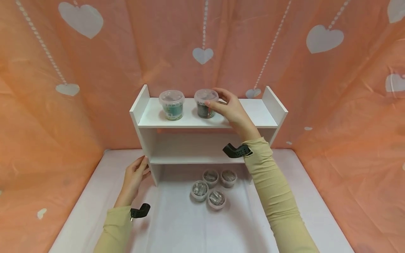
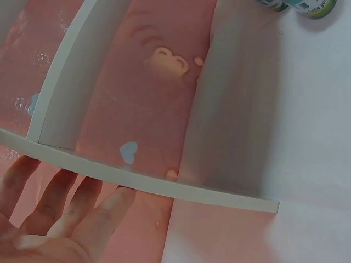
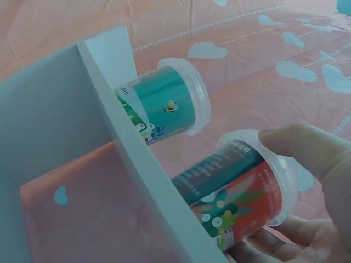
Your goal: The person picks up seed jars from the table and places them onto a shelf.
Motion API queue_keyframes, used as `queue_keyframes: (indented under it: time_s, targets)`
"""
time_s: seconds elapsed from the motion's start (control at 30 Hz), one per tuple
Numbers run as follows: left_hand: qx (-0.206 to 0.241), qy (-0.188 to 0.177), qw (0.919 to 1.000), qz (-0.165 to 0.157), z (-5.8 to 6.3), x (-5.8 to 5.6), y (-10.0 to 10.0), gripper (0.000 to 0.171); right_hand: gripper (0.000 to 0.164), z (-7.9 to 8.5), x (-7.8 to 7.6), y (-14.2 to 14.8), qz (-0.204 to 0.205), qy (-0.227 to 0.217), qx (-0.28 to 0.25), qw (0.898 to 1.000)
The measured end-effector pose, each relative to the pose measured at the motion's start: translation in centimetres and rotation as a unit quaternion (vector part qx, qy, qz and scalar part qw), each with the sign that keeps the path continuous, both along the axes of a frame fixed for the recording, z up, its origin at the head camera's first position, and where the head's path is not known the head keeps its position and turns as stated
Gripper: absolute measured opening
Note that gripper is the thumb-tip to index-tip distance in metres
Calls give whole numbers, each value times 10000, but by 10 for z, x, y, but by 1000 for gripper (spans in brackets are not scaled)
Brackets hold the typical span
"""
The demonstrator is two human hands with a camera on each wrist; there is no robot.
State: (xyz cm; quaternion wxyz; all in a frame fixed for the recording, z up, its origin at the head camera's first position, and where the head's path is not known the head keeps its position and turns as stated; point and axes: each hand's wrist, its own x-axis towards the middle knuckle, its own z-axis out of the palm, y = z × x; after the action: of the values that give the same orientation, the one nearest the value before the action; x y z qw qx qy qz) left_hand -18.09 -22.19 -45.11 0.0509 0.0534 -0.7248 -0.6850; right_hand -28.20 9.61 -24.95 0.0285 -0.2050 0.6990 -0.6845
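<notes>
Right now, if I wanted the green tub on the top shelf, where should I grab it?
Probably the round sides of the green tub, just under its lid, coming from the front. It stands upright on the top shelf, the lid sticks out so you could hook beneath, and the front is open. The other tub and the right hand are to its right.

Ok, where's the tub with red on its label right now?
In the head view, the red-labelled tub is on the top shelf, just right of the green tub, held by the right hand.
</notes>
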Motion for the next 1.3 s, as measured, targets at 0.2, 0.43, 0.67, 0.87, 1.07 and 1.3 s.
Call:
queue_keyframes:
  time_s: [0.2, 0.43, 0.67, 0.87, 1.07, 1.3]
  targets:
    - [1, 43, 10000, 12, -1, -1, 0, 63, 60, -1, 1, 2, 33, -14, -12, 10000]
    - [22, 11, 10000, -37, -3, -2, 2, 65, 52, 1, 2, 5, 87, -190, -807, 9965]
    - [49, 19, 10000, -27, -3, -2, 2, 65, 47, 0, 12, 15, -54, -96, -1258, 9920]
    - [11, -61, 10000, -58, -3, 0, 1, 65, 40, -10, 31, 31, -78, 266, -1788, 9835]
    - [10, -16, 10000, -42, -1, 0, -1, 66, 33, -20, 50, 48, 318, 679, -2257, 9713]
    - [30, 7, 10000, 30, -2, -1, 0, 63, 35, -44, 68, 65, 733, 994, -2341, 9643]
